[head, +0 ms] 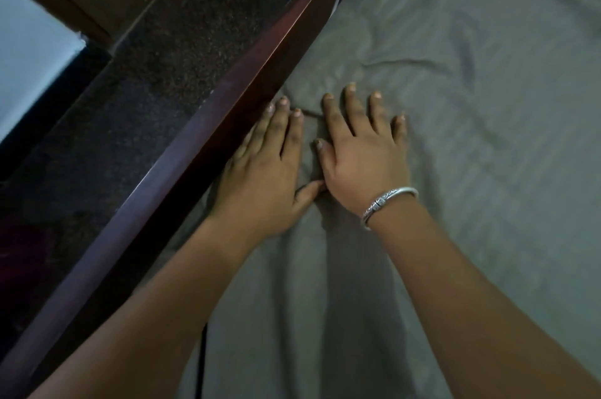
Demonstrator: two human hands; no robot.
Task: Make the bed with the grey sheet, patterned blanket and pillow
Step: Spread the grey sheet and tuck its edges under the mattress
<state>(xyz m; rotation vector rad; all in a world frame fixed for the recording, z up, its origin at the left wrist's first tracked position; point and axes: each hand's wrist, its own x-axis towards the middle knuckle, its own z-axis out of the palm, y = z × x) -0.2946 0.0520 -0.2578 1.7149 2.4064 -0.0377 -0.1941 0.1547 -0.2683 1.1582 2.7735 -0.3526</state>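
I see the left grip (263, 171) and right grip (361, 154) lying flat, fingers straight, side by side on the creased grey sheet (455, 171) that spreads beneath both, the left grip's fingers against the dark wooden bed rail (201, 145).

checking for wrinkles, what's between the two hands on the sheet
Head view: only a narrow strip of grey sheet, with a dark crease at its far end, between left hand and right hand.

hands on sheet (455, 171), bed frame (208, 138) left
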